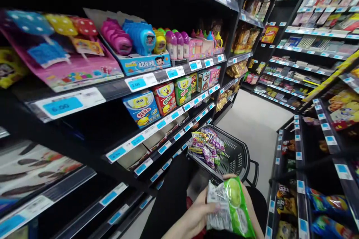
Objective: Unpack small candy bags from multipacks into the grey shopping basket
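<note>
A green and silver snack bag [231, 209] lies between my hands, low in the view over my lap. My left hand [200, 211] grips its left side, the thumb across the silver printed panel. Behind the bag's right side is my right hand [248, 196], mostly covered, with fingertips showing above the top edge; it is closed on the same bag. Just beyond stands a dark grey shopping basket [238, 157] on the floor, holding several purple and yellow snack packets [206, 145] toward its left side.
The left shelf carries boxed snacks [165, 99], lollipop-shaped toys [30, 22] and blue price tags [140, 82]. Close on the right is a low rack [300, 164] with bagged snacks. Pale floor [252, 119] runs between them to a far shelf [311, 52].
</note>
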The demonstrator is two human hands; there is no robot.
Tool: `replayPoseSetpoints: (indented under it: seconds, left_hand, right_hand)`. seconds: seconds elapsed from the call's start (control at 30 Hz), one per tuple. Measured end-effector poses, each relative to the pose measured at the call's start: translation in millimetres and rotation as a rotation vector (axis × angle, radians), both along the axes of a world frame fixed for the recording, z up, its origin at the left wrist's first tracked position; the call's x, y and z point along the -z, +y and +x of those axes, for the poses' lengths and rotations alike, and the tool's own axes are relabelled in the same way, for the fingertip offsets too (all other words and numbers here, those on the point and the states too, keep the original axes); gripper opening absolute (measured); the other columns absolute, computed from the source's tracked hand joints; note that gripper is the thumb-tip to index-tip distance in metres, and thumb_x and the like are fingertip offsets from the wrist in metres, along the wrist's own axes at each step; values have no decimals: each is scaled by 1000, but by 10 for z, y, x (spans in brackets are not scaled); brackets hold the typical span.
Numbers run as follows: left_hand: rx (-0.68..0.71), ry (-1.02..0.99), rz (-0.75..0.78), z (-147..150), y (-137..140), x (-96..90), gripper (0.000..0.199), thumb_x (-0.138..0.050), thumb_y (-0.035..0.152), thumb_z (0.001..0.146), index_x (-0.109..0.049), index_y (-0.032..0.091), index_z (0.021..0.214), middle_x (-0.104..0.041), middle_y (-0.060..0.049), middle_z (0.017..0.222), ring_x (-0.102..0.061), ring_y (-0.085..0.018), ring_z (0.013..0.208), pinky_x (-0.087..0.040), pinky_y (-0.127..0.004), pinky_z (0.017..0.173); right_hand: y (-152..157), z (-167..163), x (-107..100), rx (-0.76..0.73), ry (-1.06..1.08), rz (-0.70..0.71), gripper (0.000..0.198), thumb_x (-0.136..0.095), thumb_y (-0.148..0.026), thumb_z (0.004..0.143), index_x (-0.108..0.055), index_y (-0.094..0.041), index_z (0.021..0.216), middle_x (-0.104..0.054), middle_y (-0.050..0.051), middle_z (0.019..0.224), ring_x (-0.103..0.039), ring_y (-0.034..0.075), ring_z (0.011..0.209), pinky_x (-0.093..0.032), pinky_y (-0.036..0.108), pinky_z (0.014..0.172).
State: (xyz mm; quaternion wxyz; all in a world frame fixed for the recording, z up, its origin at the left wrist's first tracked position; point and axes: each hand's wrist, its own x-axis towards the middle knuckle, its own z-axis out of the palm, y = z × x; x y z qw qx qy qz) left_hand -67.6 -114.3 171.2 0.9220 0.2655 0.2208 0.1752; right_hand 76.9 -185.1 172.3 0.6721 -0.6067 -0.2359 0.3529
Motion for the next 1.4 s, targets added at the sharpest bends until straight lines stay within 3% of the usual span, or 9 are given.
replayPoseSetpoints:
  seconds: [0.07, 0.23, 0.4, 0.53, 0.63, 0.77, 1.03, 1.23, 1.4]
  left_hand:
    - [-17, 45, 67, -13, -67, 191, 59, -80, 16, 60, -56, 16, 114, -67, -9, 101, -64, -26, 96, -50, -36, 85]
    - [22, 229, 321, 62, 34, 694, 63, -83, 19, 52, -50, 19, 105, -66, -2, 88, -64, -19, 67, -53, -36, 65]
    - [-188, 262, 385, 151, 327, 1246, 52, -83, 21, 52, -53, 16, 94, -60, 1, 80, -59, -17, 78, -47, -28, 75]
    - [-262, 238, 367, 33, 564, 1499, 67, -76, 29, 62, -47, 18, 121, -63, -1, 85, -60, -17, 78, -46, -30, 75]
    - [-238, 202, 367, -105, 700, 1559, 67, -76, 26, 60, -52, 19, 122, -65, -5, 96, -61, -20, 86, -45, -31, 78]
    - [-169, 200, 362, -186, 790, 1588, 55, -80, 12, 48, -67, 14, 101, -68, -8, 96, -61, -23, 87, -46, -30, 73]
    - [-86, 89, 190, -209, 802, 1560, 72, -83, 12, 47, -64, 17, 116, -64, -13, 114, -64, -25, 92, -49, -33, 77]
    - [-128, 290, 490, -135, 783, 1607, 63, -80, 32, 56, -67, 14, 115, -72, -12, 99, -65, -22, 75, -49, -33, 70]
    - [-187, 429, 673, -107, 796, 1584, 38, -76, 33, 60, -76, 15, 93, -75, -9, 94, -63, -28, 87, -47, -35, 78]
  right_hand:
    - [-218, -5, 148, -47, 100, -2, 56, -45, -66, 80, -69, -25, 110, -71, 8, 99, -66, 27, 92, -53, 35, 74]
    - [-420, 7, 710, 50, -94, -149, 60, -78, -42, 63, -64, -21, 117, -69, 8, 112, -63, 29, 104, -49, 37, 89]
    - [-86, -35, 1263, 233, -193, -167, 70, -73, -48, 64, -57, -18, 125, -63, 12, 123, -59, 30, 110, -47, 39, 91]
    - [214, -50, 1564, 167, -216, -145, 52, -73, -50, 60, -72, -15, 98, -70, 14, 109, -60, 32, 108, -43, 44, 97]
    - [265, -22, 1703, 19, -177, -139, 40, -78, -47, 56, -78, -16, 80, -75, 14, 93, -66, 34, 97, -47, 46, 93]
    - [231, 51, 1809, -79, -127, -90, 48, -84, -39, 53, -77, -19, 96, -71, 13, 109, -63, 35, 108, -48, 44, 93]
    - [229, 155, 1933, -143, -59, -41, 54, -84, -39, 54, -73, -23, 104, -68, 12, 115, -60, 37, 112, -44, 47, 98]
    - [192, 168, 1911, -68, -198, -110, 46, -82, -46, 54, -78, -22, 93, -72, 13, 106, -64, 37, 104, -50, 45, 92]
    - [213, 117, 1817, 1, -302, -125, 36, -75, -53, 60, -80, -20, 73, -77, 11, 83, -70, 33, 82, -55, 39, 77]
